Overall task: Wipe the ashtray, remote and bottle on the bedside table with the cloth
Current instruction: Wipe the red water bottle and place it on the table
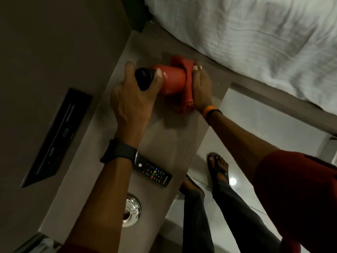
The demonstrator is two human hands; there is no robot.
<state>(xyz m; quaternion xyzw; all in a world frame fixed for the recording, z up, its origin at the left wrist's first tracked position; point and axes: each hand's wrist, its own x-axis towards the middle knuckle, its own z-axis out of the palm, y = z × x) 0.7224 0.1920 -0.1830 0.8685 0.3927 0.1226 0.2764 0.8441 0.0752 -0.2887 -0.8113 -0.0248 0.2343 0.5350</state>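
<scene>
Head view, bottle (172, 81) between hands, cloth (187, 86) right.

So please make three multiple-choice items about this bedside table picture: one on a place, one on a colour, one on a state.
1. Where does the remote lie on the bedside table?
A. Between the bottle and the ashtray
B. On the bed
C. Inside the ashtray

2. What colour is the cloth?
A. White
B. Red
C. Blue

3. How is the bottle right now?
A. Standing alone, untouched
B. Lying on the floor
C. Tipped on its side, held in both hands

Answers:
1 A: the remote sits on the table between the bottle and the ashtray.
2 B: the cloth under the right hand is red.
3 C: the left hand has a grip on the black cap end while the right hand presses the cloth on the base.
</scene>
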